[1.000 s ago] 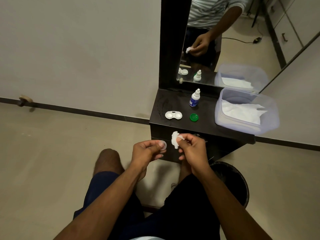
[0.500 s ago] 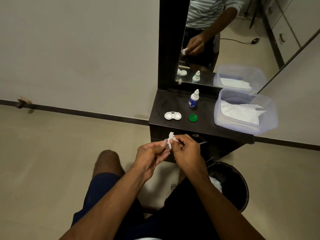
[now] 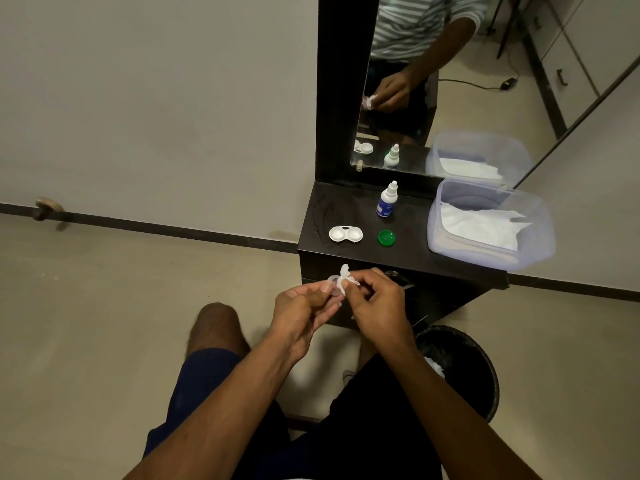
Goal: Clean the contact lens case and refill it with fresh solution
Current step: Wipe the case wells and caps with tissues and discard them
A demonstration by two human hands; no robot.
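Our left hand (image 3: 304,306) pinches a small clear cap (image 3: 333,285) between thumb and fingers, while our right hand (image 3: 377,303) closes on a scrap of white tissue (image 3: 346,277) pressed into it. Both hands hang just in front of the dark surface (image 3: 408,254). On it lie the open white lens case (image 3: 345,234), a green cap (image 3: 386,237), the solution bottle (image 3: 387,200) and a tub of tissues (image 3: 491,223).

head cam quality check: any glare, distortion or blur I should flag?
Head view: dim, soft room light; wide-angle bend in the floor skirting; mirror doubles the bottle and tub; dark countertop has a slight sheen; hands and tissue slightly soft.
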